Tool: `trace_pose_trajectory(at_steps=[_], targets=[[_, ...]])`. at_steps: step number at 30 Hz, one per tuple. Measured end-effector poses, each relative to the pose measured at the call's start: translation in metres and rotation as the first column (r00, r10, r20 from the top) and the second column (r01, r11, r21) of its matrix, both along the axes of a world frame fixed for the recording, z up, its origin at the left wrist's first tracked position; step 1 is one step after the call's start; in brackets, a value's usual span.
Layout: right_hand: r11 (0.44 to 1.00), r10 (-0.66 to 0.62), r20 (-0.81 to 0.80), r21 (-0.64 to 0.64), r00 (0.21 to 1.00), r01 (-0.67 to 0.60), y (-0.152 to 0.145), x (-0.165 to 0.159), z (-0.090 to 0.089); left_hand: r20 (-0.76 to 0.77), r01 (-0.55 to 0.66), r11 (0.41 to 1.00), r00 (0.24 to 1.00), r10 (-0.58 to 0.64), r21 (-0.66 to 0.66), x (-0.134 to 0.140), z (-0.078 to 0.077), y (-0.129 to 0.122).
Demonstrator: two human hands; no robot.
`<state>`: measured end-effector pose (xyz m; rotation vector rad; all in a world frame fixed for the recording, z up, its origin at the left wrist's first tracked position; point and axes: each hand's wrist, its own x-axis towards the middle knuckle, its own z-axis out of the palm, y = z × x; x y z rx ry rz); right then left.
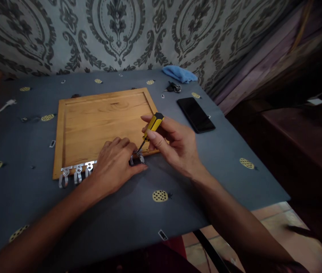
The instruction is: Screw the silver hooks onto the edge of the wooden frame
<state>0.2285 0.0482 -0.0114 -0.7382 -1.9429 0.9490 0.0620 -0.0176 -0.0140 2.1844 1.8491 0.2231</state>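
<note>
A framed wooden board (104, 121) lies flat on the table. Along its near edge runs a metal hook rack (78, 172) with several silver hooks. My right hand (178, 146) grips a screwdriver (153, 124) with a yellow and black handle, tilted so that its tip meets the rack near the right end. My left hand (118, 161) lies over the middle of the rack, pressing it against the board, thumb by the right-hand hooks. Its palm hides part of the rack. Whether a screw sits under the tip is too small to tell.
Right of the board lies a black phone (196, 115). Behind it are keys (174, 88) and a blue cloth (180, 74). A white cable (0, 109) runs in at the left. The tablecloth (223, 163) ends at the right edge; a patterned wall (161, 34) stands behind.
</note>
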Motion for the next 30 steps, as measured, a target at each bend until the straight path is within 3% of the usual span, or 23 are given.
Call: trace_pose_trajectory(at_steps=[3, 8, 11, 15, 18, 21, 24, 30], targets=[[0.999, 0.028, 0.009, 0.026, 1.0, -0.028, 0.002, 0.001, 0.0, 0.014, -0.003, 1.0, 1.0, 0.003, -0.005, 0.0, 0.001, 0.0], [0.996, 0.052, -0.117, -0.061, 0.992, -0.06, 0.004, -0.004, -0.004, 0.021, -0.009, 1.0, 1.0, 0.009, 0.003, 0.0, 0.0, 0.001], [0.994, 0.002, -0.162, -0.11, 0.987, -0.02, 0.002, -0.01, -0.007, 0.01, -0.013, 1.0, 1.0, 0.013, 0.015, 0.0, -0.004, 0.001], [0.995, -0.062, -0.114, -0.079, 0.991, 0.054, -0.001, -0.011, -0.004, 0.01, -0.011, 0.999, 1.0, 0.011, 0.035, 0.0, -0.007, 0.001], [0.996, 0.054, -0.061, -0.072, 0.997, -0.058, -0.001, -0.003, 0.005, 0.016, -0.012, 1.0, 1.0, 0.012, 0.012, 0.0, -0.005, 0.001], [0.963, 0.225, -0.033, -0.147, 0.974, -0.227, 0.002, 0.006, 0.014, 0.013, -0.015, 1.0, 1.0, 0.015, -0.012, 0.001, -0.003, 0.001], [0.944, 0.266, -0.05, -0.19, 0.963, -0.271, 0.002, 0.006, 0.015, 0.013, -0.021, 1.0, 1.0, 0.021, -0.023, 0.002, -0.002, 0.001], [0.993, 0.118, -0.078, 0.031, 0.99, -0.116, 0.001, -0.008, 0.005, 0.022, -0.04, 0.999, 0.999, 0.04, 0.005, 0.003, -0.004, 0.001]])
